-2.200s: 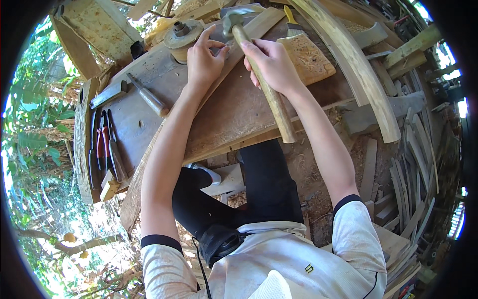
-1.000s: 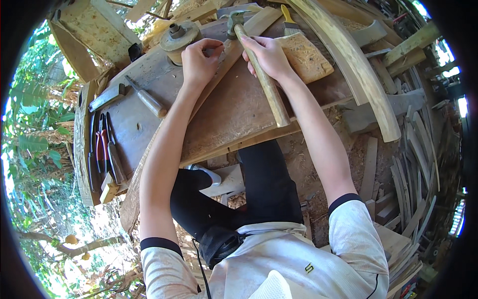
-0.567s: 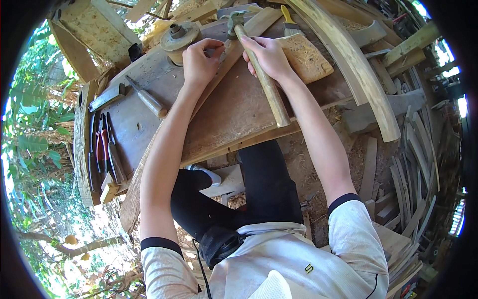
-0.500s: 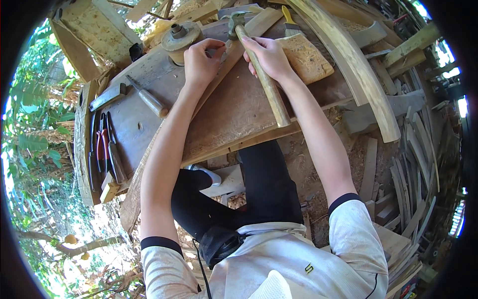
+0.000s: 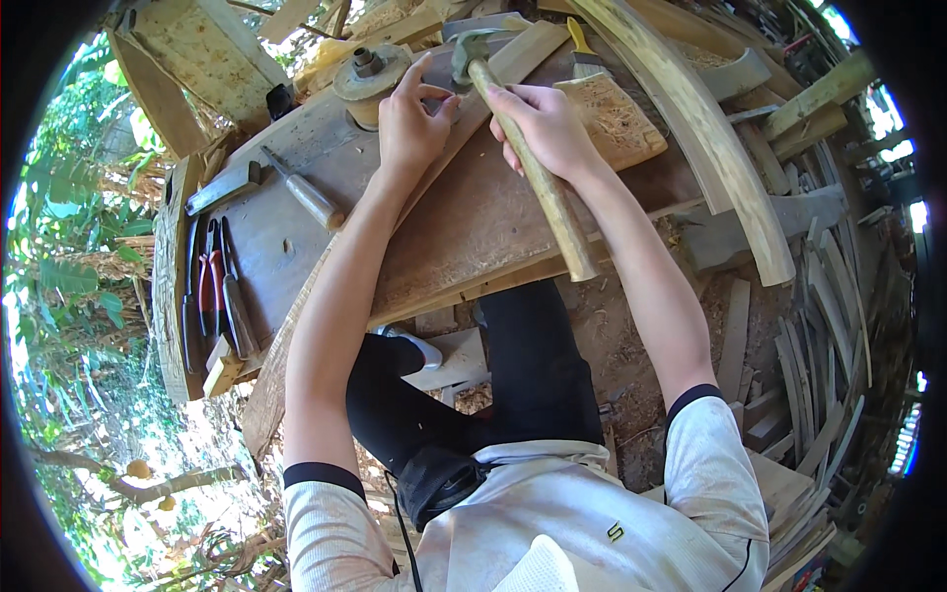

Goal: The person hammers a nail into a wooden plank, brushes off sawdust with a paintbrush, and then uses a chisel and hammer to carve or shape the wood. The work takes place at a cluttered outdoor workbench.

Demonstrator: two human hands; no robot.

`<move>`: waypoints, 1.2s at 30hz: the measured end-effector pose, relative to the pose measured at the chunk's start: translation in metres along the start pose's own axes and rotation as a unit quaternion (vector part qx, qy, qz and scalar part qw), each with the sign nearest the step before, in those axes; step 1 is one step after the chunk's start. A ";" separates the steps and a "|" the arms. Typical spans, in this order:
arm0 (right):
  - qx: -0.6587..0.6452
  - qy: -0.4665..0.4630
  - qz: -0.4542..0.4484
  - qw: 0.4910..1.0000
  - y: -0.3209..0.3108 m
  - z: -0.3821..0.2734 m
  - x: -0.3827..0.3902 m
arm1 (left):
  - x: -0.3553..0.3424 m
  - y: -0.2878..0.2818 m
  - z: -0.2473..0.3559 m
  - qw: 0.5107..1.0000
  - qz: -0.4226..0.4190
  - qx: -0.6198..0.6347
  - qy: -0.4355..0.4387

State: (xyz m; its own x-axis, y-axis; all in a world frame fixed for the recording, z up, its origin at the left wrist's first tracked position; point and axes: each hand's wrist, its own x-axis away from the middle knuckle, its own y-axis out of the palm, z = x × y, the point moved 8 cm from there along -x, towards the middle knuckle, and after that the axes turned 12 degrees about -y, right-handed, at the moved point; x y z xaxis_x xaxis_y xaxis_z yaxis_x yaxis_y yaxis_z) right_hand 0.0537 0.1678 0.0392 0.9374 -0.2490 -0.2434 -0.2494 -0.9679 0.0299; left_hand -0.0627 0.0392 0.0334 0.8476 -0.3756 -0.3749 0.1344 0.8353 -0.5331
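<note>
My right hand (image 5: 547, 128) is wrapped round the wooden handle of a hammer (image 5: 547, 202). Its metal head points away from me, over a long narrow wooden plank (image 5: 498, 84) lying slantwise across the workbench (image 5: 464, 232). My left hand (image 5: 416, 123) is beside the same plank, left of the hammer head. Its index finger is stretched out and the thumb stands apart from it; I see nothing held there. Just beyond the left hand stands a round wooden block with a metal nut on top (image 5: 369, 79).
At the bench's left are a wooden-handled chisel (image 5: 314, 200), a metal block (image 5: 223, 187) and red-handled pliers (image 5: 211, 281) among other tools. A yellow-handled brush (image 5: 582, 49) and a thick wood piece (image 5: 617, 123) are right of the hammer. A long curved timber (image 5: 725, 153) borders the right; wood strips pile beyond.
The fingers of my left hand, earlier bent close together by the plank, have spread, with the index finger raised. The hammer and my right hand have shifted slightly right and nearer.
</note>
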 end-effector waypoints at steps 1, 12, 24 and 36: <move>0.012 0.015 -0.006 1.000 -0.001 0.004 0.000 | -0.001 0.001 0.001 1.000 -0.002 0.007 0.002; 0.047 -0.059 -0.018 0.997 0.012 -0.020 0.002 | 0.002 -0.003 0.004 1.000 0.003 -0.005 0.007; 0.019 -0.020 0.014 1.000 -0.004 0.027 -0.032 | 0.002 -0.002 0.004 1.000 -0.009 0.003 0.006; -0.010 0.015 0.022 1.000 -0.010 0.040 -0.027 | -0.001 -0.003 -0.006 0.997 0.000 0.063 -0.033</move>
State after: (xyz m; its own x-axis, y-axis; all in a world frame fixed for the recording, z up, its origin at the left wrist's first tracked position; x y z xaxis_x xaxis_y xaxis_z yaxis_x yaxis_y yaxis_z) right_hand 0.0211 0.1850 0.0072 0.9325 -0.2915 -0.2131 -0.2855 -0.9566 0.0590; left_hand -0.0672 0.0351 0.0309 0.8787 -0.3527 -0.3217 0.1949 0.8802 -0.4328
